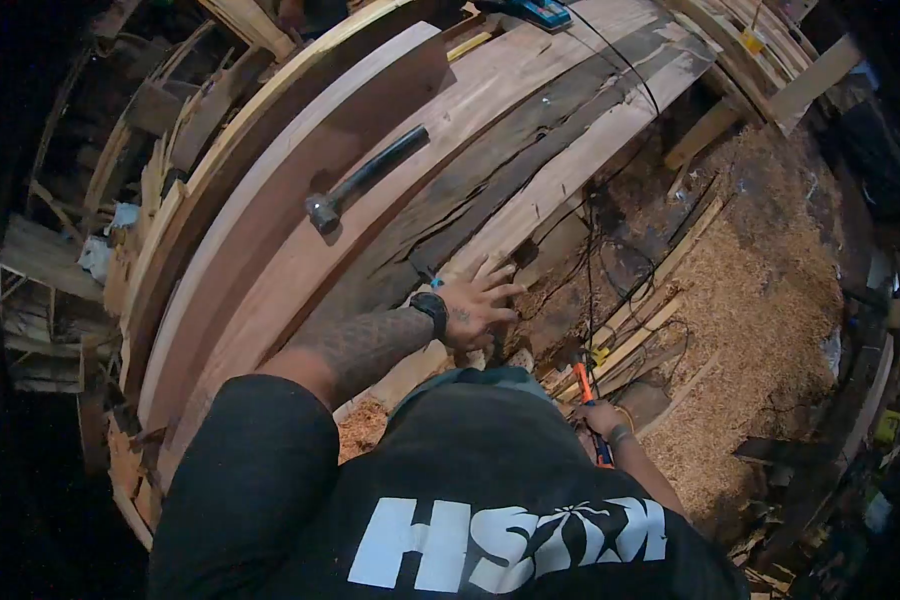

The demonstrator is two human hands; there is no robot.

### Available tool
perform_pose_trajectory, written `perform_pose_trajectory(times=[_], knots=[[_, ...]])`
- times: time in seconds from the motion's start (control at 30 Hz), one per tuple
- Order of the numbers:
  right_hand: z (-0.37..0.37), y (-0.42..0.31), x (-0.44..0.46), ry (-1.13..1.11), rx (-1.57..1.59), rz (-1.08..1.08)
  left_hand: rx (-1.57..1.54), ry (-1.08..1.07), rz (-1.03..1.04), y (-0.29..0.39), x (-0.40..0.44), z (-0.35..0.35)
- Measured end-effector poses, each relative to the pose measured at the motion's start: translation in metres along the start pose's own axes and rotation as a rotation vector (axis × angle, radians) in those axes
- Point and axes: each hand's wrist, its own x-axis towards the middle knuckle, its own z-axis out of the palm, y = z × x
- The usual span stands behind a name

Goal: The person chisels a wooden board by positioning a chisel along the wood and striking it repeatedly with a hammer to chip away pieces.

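My left hand (478, 305), with a dark watch on its wrist, lies with fingers spread over the edge of a pale wooden plank (560, 185). Lower right, my right hand (602, 416) is closed around an orange and dark-blue tool handle (581, 378); the tool's kind cannot be made out. A yellow piece (598, 355) shows close to its upper end. On the broad board up and left of my left hand rests a dark-handled hammer (368, 180), which neither hand touches.
A long curved timber (270, 160) stands on edge at the left. A blue power tool (542, 13) lies at the top, with a black cable (625, 60) trailing from it. Wood shavings (760, 290) cover the ground at right, beside loose wooden strips (660, 275).
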Motion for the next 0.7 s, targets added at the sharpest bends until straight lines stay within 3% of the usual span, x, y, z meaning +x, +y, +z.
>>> perform_pose_trajectory(times=[0.03,0.1,0.17,0.33,0.43,0.47,0.53,0.57,0.67,0.7], knots=[[-0.005,-0.017,-0.01,0.002,0.063,0.153,-0.011,-0.001,-0.021,0.004,0.0,0.001],[0.002,0.012,0.004,0.002,0.074,-0.014,0.001,0.024,-0.017,0.003,-0.001,0.007],[0.004,0.018,0.009,0.012,0.151,-0.032,0.042,0.044,-0.017,-0.002,0.001,0.02],[0.0,-0.022,-0.012,-0.025,0.394,0.164,0.167,0.082,-0.052,-0.005,0.006,0.059],[0.01,-0.028,-0.021,-0.024,0.453,0.23,0.217,0.246,0.038,-0.008,-0.006,0.034],[0.014,-0.032,-0.026,0.001,0.427,0.267,0.127,0.194,-0.084,-0.006,-0.013,0.007],[0.023,-0.027,-0.034,0.031,0.314,0.284,-0.075,0.075,-0.311,0.006,-0.042,-0.053],[0.038,0.021,-0.01,0.039,0.057,0.088,-0.164,0.285,-0.303,0.001,-0.064,-0.058],[0.073,0.119,0.028,0.093,-0.695,-0.46,-0.238,0.344,-0.128,0.017,-0.102,-0.078],[0.085,0.143,0.031,0.027,-0.778,-0.365,-0.206,0.378,-0.085,0.018,-0.105,-0.068]])
